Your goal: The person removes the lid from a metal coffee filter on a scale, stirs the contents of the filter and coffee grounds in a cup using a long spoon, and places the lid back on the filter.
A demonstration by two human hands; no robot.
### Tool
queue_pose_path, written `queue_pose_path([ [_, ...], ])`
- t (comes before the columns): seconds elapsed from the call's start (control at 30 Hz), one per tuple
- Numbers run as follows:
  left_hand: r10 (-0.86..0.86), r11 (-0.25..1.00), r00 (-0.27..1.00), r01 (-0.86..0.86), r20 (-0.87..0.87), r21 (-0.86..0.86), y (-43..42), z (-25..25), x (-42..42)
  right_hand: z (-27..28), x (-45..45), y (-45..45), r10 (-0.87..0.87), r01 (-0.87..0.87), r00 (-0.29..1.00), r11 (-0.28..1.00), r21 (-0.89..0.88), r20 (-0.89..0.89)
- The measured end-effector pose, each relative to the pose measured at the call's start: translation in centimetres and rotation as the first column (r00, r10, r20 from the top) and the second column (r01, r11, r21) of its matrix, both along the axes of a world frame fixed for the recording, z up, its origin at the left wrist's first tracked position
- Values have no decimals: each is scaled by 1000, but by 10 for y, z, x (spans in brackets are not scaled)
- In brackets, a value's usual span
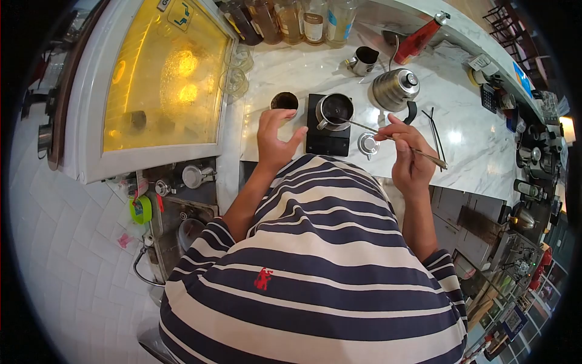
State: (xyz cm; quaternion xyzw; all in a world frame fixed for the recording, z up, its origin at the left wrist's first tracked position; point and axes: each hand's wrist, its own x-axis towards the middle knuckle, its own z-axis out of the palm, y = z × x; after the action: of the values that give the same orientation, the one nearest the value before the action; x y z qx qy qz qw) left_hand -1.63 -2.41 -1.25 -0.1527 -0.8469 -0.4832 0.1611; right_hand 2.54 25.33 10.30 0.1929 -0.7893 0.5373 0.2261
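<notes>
My right hand point(412, 155) pinches a long-handled metal spoon point(362, 126) by its handle. The spoon's far end reaches into a metal cup point(321, 125) of dark liquid, which stands on a black scale point(328, 144). To the left of the scale is a small dark-filled cup point(284, 102). My left hand point(277, 136) is just in front of that cup, thumb and fingers spread, holding nothing; whether its fingertips touch the cup I cannot tell. A round silver piece point(368, 144) lies between the scale and my right hand.
Behind my right hand stands a steel kettle point(391, 91), with a small metal pitcher point(364, 60) farther back. Thin black sticks point(435, 134) lie at right. Several bottles point(288, 21), a red bottle point(417, 42) and glasses point(233, 82) line the back; a yellow-lit glass-fronted cabinet point(170, 79) borders the left.
</notes>
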Motion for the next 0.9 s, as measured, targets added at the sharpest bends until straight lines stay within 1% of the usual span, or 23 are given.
queue_pose_path([
  [0.07, -34, 999, 998, 36, -55, 26, 10, -1, -4, -5, -4, -6, -23, 22, 999, 999, -28, -29],
  [0.17, -104, 994, 994, 102, 43, 49, 21, 3, -6, -9, -6, -8, -64, 60, 995, 996, -62, -75],
  [0.3, -120, 993, 988, 118, 100, 22, 26, 1, -7, -7, -4, -3, -136, 128, 988, 987, -93, -77],
  [0.4, -126, 992, 983, 123, 132, 30, 26, -2, -7, -8, -2, 2, -123, 120, 992, 990, -75, -39],
  [0.5, -137, 991, 981, 136, 137, 17, 26, -2, -5, -7, -2, 3, -26, 27, 999, 999, 43, -25],
  [0.6, -150, 988, 977, 153, 152, -9, 26, -3, -5, -9, -7, -6, 0, 4, 999, 995, 99, -34],
  [0.67, -146, 989, 977, 150, 158, -11, 27, -5, -6, -10, -11, -10, -25, 31, 998, 992, 122, -49],
  [0.83, -156, 985, 982, 162, 109, -55, 25, -4, -8, -11, -9, -4, -111, 118, 992, 983, 143, -52],
  [0.9, -156, 985, 982, 163, 103, -62, 26, -4, -8, -14, -8, -3, -82, 90, 995, 987, 135, -59],
])
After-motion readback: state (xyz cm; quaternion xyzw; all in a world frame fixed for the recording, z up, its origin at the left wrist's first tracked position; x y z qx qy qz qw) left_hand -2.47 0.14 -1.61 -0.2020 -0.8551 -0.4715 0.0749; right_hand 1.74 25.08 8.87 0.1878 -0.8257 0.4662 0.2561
